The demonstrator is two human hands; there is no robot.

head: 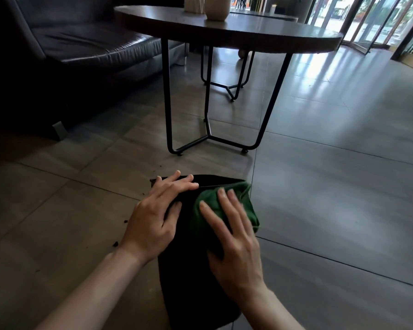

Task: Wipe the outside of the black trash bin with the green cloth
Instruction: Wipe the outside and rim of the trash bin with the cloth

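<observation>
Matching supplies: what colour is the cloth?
Green cloth, clearest in the head view.

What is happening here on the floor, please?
A person is cleaning a black trash bin that lies on its side on the tiled floor. The left hand rests flat near the bin's far end and steadies it. The right hand presses a green cloth against the bin's outside, fingers spread. Small dark crumbs lie on the floor to the left. A round table stands beyond.
</observation>
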